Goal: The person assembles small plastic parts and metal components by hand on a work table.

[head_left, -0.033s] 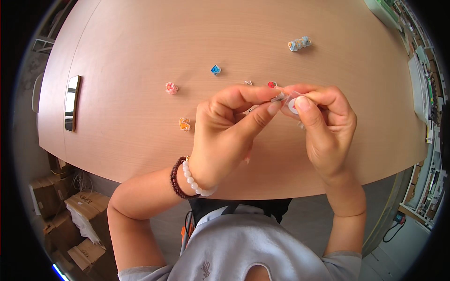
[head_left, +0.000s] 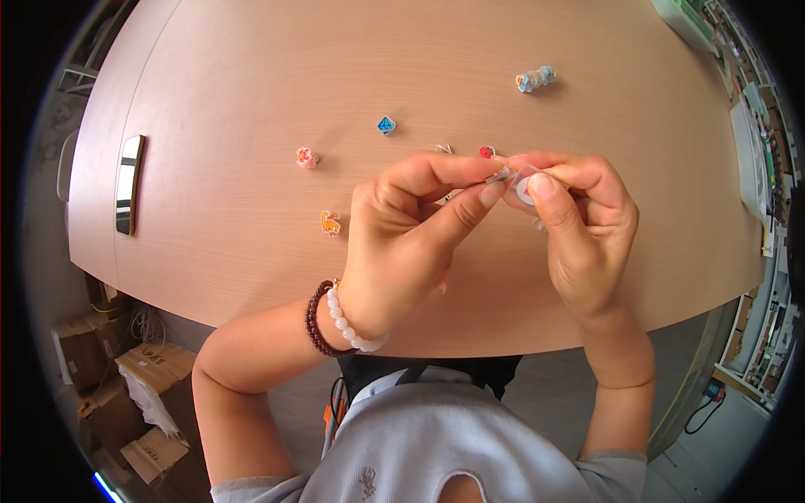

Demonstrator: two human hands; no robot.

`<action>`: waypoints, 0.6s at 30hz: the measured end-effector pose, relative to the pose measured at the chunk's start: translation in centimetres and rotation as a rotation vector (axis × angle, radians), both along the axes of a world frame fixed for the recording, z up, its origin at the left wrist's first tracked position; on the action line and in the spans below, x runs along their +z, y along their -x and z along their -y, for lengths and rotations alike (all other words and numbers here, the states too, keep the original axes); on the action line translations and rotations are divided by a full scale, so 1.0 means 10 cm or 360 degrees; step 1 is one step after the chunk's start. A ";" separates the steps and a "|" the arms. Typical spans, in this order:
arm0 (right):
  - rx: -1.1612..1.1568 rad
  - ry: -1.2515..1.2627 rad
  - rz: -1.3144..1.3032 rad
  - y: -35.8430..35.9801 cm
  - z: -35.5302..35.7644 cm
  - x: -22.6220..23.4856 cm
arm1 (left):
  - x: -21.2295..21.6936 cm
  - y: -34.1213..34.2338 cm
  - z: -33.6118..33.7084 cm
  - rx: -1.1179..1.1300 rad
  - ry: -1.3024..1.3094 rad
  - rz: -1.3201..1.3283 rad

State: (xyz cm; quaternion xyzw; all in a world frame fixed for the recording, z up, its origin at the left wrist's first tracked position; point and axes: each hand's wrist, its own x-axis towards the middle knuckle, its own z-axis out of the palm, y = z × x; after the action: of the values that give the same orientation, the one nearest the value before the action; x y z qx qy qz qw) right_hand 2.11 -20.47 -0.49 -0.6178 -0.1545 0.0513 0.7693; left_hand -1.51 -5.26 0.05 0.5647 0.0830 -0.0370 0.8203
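Above the table [head_left: 235,92], both my hands are raised close together with their fingertips nearly meeting. My left hand [head_left: 398,226] pinches a small clear, shiny piece [head_left: 501,175] between thumb and index finger. Between the thumb and fingers of my right hand [head_left: 587,218] is a small clear plastic bag [head_left: 521,176], with a round white piece bearing a pinkish mark [head_left: 524,190] showing by the thumb. Whether the shiny piece is part of that bag I cannot tell. Just beyond the fingertips lies a small red piece [head_left: 486,152]; other small items are partly hidden behind my hands.
On the table lie a blue gem-shaped piece [head_left: 386,125], a pink flower-like piece [head_left: 307,158] and an orange animal-shaped piece [head_left: 330,223]. A light-blue and yellow roll-like bundle [head_left: 537,79] is farther back. At the left is a phone [head_left: 130,184]; cardboard boxes [head_left: 155,369] stand beyond that edge.
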 end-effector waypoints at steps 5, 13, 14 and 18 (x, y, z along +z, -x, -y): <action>-0.0031 0.0072 -0.0017 -0.01 -0.01 0.00 | -0.02 0.00 -0.01 0.0019 -0.0054 -0.0008; 0.0008 0.0313 0.0081 -0.01 0.01 0.08 | -0.01 -0.02 -0.04 -0.0045 -0.0182 -0.0020; 0.0017 0.0370 0.0156 -0.01 0.01 0.08 | -0.01 -0.03 -0.05 -0.0080 -0.0203 -0.0024; 0.0068 0.0375 0.0076 -0.03 0.07 0.17 | 0.04 -0.07 -0.08 -0.0149 -0.0128 -0.0086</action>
State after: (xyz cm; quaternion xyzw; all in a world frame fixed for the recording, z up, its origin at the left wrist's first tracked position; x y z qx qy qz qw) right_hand 2.40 -21.21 1.26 -0.7015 -0.1788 0.0706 0.6862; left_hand -0.81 -4.47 0.44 0.5991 0.0800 -0.0873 0.7918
